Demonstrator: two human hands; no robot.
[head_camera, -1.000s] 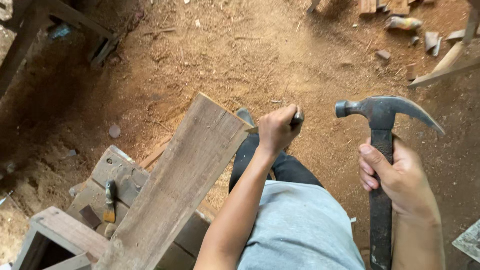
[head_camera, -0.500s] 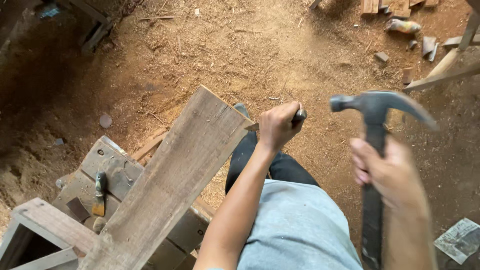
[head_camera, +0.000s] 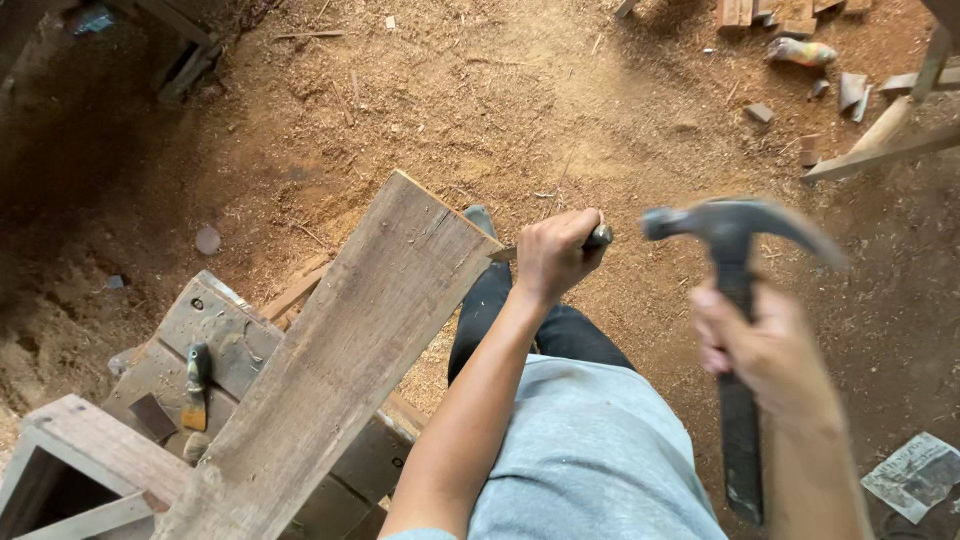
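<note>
The left hand (head_camera: 552, 252) has its fingers curled tight around a chisel (head_camera: 598, 238), fist closed on the handle so that only the dark butt end shows past the knuckles on the right and a short bit of metal blade pokes out on the left. That blade tip sits against the upper right edge of the plank (head_camera: 345, 360), touching or all but touching it; which one I cannot tell.

The right hand (head_camera: 765, 350) is wrapped around the black handle of a claw hammer (head_camera: 735, 290), fingers pressed together in a full grip about midway up the shaft. The hammer and this hand are blurred. The steel head is level with the chisel's butt and just to its right, face pointing left at it, claw curving off to the right; a clear gap lies between face and chisel.

The plank is broad, grey and weathered, running from the lower left up to its square-cut end near the left hand. Its lower part rests across a worn wooden block (head_camera: 215, 335), on which a small tool with a dark handle (head_camera: 196, 385) lies flat. A pale wooden frame (head_camera: 85, 440) stands at the bottom left corner, beside the block.

Below the arms are the person's grey shirt (head_camera: 590, 460) and dark trousers (head_camera: 505, 320). The ground is reddish dirt strewn with sawdust. Wood scraps (head_camera: 790, 30) lie well away at the top right, and a crumpled sheet of printed paper (head_camera: 915, 475) lies at the lower right.
</note>
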